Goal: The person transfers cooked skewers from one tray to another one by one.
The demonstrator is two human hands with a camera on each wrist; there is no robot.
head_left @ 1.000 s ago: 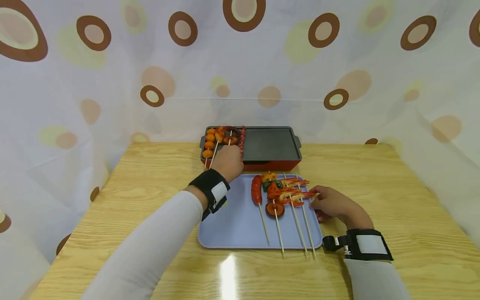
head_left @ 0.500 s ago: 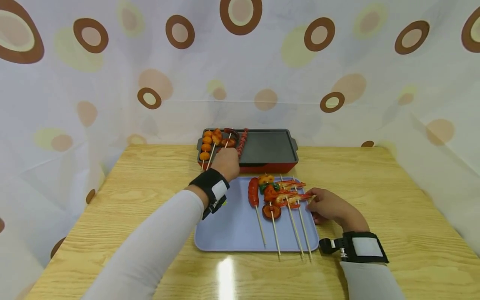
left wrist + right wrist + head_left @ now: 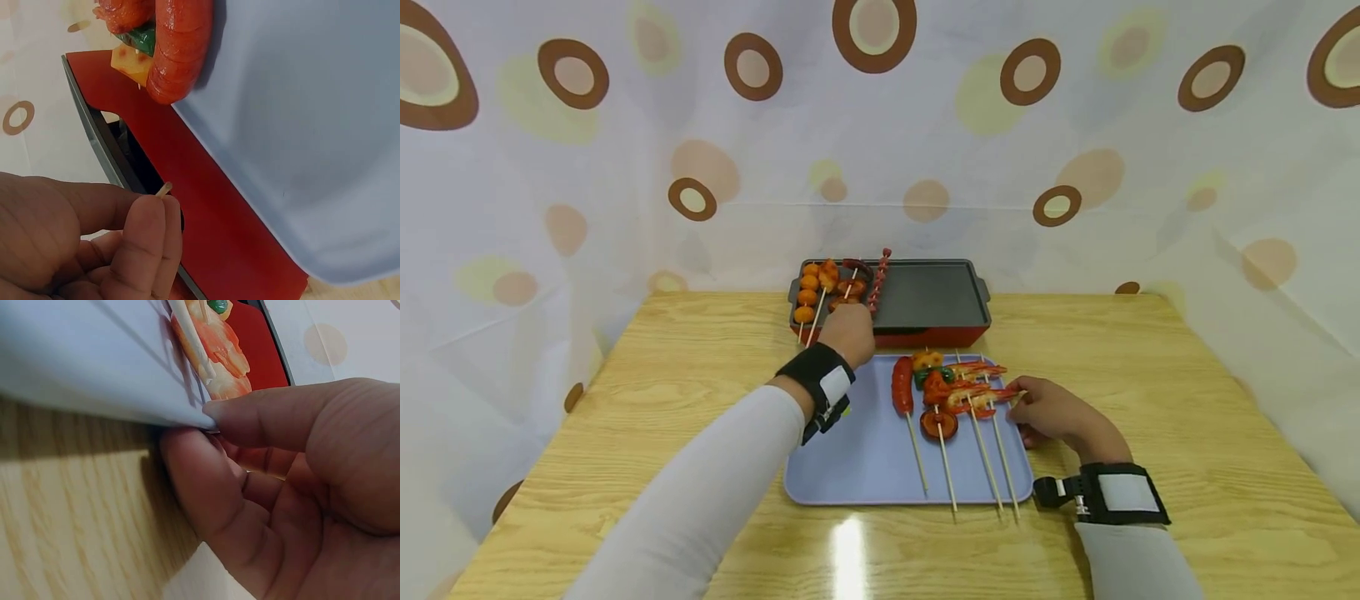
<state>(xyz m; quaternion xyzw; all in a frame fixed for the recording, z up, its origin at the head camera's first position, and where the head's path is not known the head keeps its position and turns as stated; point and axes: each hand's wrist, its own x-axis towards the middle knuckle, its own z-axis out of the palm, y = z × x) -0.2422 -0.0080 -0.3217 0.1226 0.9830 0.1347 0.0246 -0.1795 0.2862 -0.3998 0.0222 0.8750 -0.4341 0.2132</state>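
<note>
In the head view my left hand (image 3: 847,332) is over the front edge of the grill pan (image 3: 931,293). Its thumb and fingers pinch a wooden stick end (image 3: 164,189), seen in the left wrist view. This looks like the lower end of the skewer of small red pieces (image 3: 878,282), which leans across the pan with its tip above the back rim. My right hand (image 3: 1060,417) grips the right rim of the lavender tray (image 3: 850,467) between thumb and fingers. Lying on that tray are a sausage skewer (image 3: 902,387), a mixed skewer (image 3: 937,400) and shrimp skewers (image 3: 981,398).
At the pan's left side lie a skewer of orange balls (image 3: 807,297), a skewer with an orange-brown piece (image 3: 827,275) and one with round brown slices (image 3: 852,288). The tray stands in front of the pan on a wooden table (image 3: 700,400). A patterned cloth (image 3: 887,150) hangs behind.
The red-piece skewer has tilted, and its upper tip now rises above the pan's back rim. My right hand keeps its grip on the tray. The whole view has shifted slightly.
</note>
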